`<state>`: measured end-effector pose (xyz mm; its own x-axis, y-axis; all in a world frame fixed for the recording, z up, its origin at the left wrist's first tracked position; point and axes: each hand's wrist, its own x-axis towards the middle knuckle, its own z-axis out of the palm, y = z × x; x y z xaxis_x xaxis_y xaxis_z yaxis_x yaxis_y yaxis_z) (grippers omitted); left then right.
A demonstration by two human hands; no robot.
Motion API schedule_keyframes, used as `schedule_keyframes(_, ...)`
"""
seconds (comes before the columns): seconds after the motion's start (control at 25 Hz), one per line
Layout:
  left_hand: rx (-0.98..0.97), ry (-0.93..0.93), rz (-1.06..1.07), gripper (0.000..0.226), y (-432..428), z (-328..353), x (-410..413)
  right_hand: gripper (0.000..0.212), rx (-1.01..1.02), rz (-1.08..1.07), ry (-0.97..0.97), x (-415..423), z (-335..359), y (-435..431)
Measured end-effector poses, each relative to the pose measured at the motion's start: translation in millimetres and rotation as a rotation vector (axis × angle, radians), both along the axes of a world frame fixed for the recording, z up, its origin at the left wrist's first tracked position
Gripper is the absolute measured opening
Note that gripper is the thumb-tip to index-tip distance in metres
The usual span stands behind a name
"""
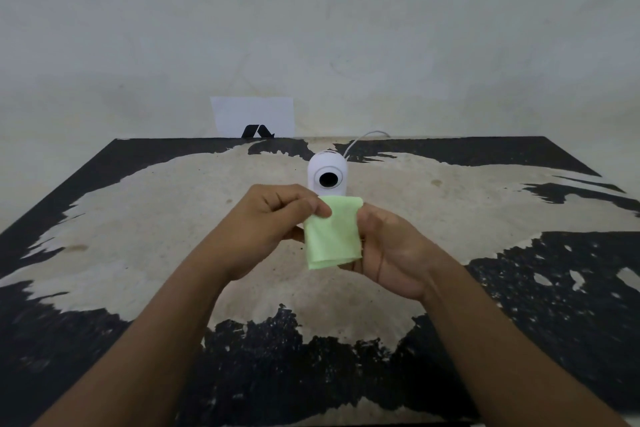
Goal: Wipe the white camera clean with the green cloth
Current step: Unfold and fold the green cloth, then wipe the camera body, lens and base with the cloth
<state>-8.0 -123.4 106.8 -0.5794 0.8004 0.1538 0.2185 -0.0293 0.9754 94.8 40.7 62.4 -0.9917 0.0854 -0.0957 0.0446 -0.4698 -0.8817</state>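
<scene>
Head view, both hands – left hand [263, 225], right hand [388, 253] – pinching green cloth [330, 236] edges, white camera [327, 174] just behind.

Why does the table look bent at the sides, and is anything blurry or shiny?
In the head view, the wide lens bows the table edges outward; light is soft and even, with only faint shadows and no glare; the camera, the cloth and both hands, left and right, look fairly sharp, while the forearms near the bottom corners go a bit soft.
</scene>
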Motion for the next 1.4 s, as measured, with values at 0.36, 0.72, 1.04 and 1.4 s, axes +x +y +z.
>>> schedule_keyframes(0.36, -0.17, 0.062, 0.305, 0.027, 36, -44, -44, 0.015, 0.309, -0.503, -0.148, -32, -17, 47)
schedule_keyframes(0.72, -0.204, 0.208, 0.042, 0.028, 54, -21, -56, 0.031, 0.512, -0.205, 0.068, -56, -4, 61)
schedule_keyframes(1.04, -0.17, 0.141, 0.215, 0.023, 69, -42, -77, 0.011, 0.595, -0.147, -0.105, -62, -13, 88)
schedule_keyframes(1.4, -0.695, 0.46, 0.328, 0.096, 105, -95, -110, 0.023, 0.757, -0.631, -0.344, -118, -45, 79)
